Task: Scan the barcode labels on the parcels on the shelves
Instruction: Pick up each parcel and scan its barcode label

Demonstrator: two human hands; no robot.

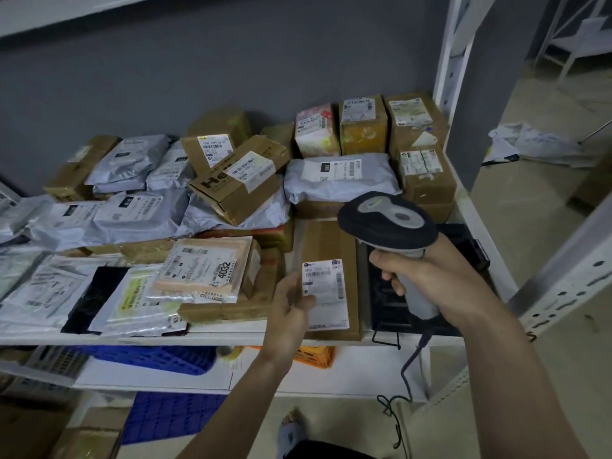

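The right hand point(427, 276) is gripping the scanner point(390, 226), its fingers curled round the handle, above the flat brown parcel point(331, 246) lying near the right end of the shelf point(231, 337). The left hand point(291, 306) is steadying that parcel, thumb lying on its label point(326, 293); the thumb could be covering a barcode, or the scanner could be reading a neighbouring label.

A flat box point(331, 256) is lying at the front right of the shelf point(231, 336), with a label point(326, 294) sitting on its near end. The left hand point(291, 309) is touching the label's left edge, while the right hand point(430, 279) is holding a scanner point(387, 223) just right of and above the box. Left of the box, flat mailers point(66, 293) are overlapping along the front edge. Behind them, bags point(132, 213) and cartons point(238, 183) are piling up, and upright cartons point(364, 124) are standing at the back right corner
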